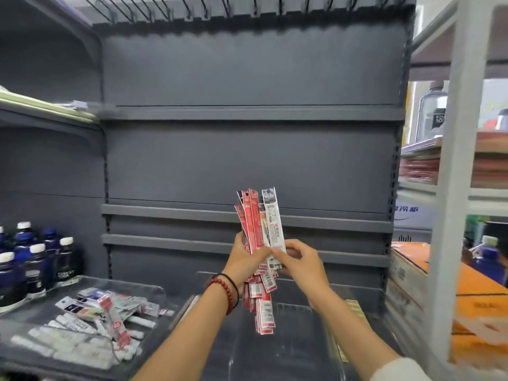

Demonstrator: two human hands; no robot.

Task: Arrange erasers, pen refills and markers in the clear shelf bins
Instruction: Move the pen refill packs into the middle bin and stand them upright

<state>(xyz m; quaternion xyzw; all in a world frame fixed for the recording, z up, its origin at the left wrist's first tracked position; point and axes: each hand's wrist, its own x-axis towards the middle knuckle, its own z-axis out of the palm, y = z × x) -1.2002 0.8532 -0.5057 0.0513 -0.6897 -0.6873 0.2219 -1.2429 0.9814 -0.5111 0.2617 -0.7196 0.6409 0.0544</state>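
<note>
A bundle of long red-and-white pen refill packs (256, 224) stands upright in front of the dark shelf. My left hand (247, 261) grips the bundle around its middle. My right hand (298, 261) pinches a white refill pack (275, 218) at the bundle's right side. The bundle's lower ends hang above a clear bin (291, 320) on the bottom shelf. A second clear bin (90, 320) at the lower left holds several loose refill packs in red and white wrappers.
Dark blue bottles (35, 259) with white caps stand at the far left. Empty grey shelves (247, 112) rise behind. An orange carton (467, 292) and a white rack post (450, 188) stand at the right.
</note>
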